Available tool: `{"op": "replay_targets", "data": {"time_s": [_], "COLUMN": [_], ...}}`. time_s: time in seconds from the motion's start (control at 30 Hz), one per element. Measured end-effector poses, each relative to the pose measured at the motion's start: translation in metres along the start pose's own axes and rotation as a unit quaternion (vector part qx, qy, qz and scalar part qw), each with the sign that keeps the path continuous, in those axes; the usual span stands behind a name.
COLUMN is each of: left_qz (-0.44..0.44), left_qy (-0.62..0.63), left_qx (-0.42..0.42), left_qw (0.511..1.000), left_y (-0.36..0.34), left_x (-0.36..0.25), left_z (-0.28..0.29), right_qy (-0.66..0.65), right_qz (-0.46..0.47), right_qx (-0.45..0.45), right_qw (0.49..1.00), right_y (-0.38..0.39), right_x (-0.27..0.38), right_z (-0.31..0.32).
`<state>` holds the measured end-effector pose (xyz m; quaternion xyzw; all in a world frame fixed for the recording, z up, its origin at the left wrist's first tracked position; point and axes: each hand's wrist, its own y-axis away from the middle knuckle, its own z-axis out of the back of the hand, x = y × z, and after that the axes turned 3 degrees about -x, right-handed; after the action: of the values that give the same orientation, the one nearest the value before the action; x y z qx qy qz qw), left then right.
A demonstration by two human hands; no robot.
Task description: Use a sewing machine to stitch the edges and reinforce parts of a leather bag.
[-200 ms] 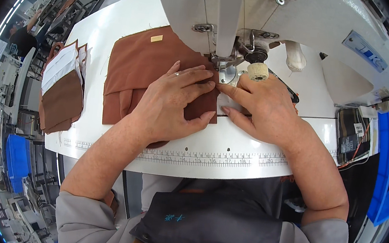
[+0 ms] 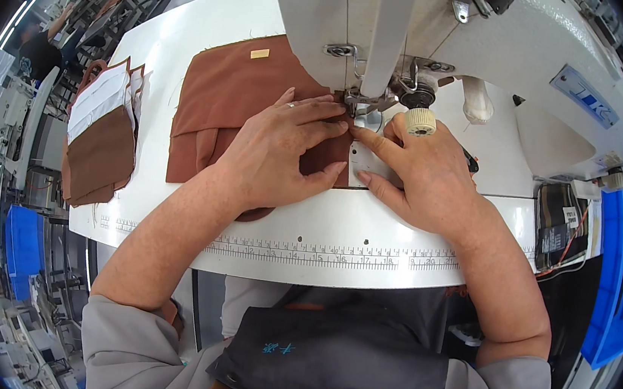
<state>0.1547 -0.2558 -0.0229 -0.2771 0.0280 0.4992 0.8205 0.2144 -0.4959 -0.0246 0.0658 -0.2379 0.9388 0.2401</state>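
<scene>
A reddish-brown piece of cloth (image 2: 224,90) with a small pale yellow tag (image 2: 259,54) lies on the white sewing table. Its right edge runs by the presser foot (image 2: 353,106) of the sewing machine (image 2: 310,23). My left hand (image 2: 271,148) rests flat on the cloth, fingers stretched toward the foot and thumb spread apart. At the cloth's right edge, close in front of the foot, the index fingertip of my right hand (image 2: 431,173) touches down. The right thumb is held apart from it, and the other fingers curl partly out of sight behind the machine's knob (image 2: 420,122).
At left lies a stack of brown and white cut pieces (image 2: 104,146). A printed ruler (image 2: 320,257) follows the table's front edge. A dark packet with wires (image 2: 563,225) sits at the right end, near a blue bin (image 2: 608,302). Another blue bin (image 2: 24,240) stands at far left.
The cloth has slid a little away from me past the presser foot, both hands going with it. The machine appears slightly further right as the view has shifted.
</scene>
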Motion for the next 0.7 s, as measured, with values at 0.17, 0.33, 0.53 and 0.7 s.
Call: {"op": "replay_targets", "data": {"time_s": [0.17,0.33,0.53,0.7], "left_qz": [-0.006,0.004,0.0,0.002], "left_qy": [-0.018,0.01,0.007,0.021], "left_qx": [-0.011,-0.013,-0.012,-0.013], "left_qw": [1.0,1.0,1.0,1.0], "left_y": [-0.007,-0.014,-0.016,-0.017], "left_x": [0.006,0.012,0.014,0.014], "left_z": [-0.005,-0.005,-0.003,-0.002], "right_qy": [0.007,-0.003,0.022,-0.12], "right_qz": [-0.001,-0.013,-0.024,-0.108], "right_qx": [-0.023,-0.054,-0.061,-0.106], "right_qw": [1.0,0.998,0.998,0.981], "right_y": [0.0,0.0,0.0,-0.002], "right_x": [-0.002,-0.005,-0.008,-0.014], "right_z": [-0.003,-0.004,-0.002,-0.002]}}
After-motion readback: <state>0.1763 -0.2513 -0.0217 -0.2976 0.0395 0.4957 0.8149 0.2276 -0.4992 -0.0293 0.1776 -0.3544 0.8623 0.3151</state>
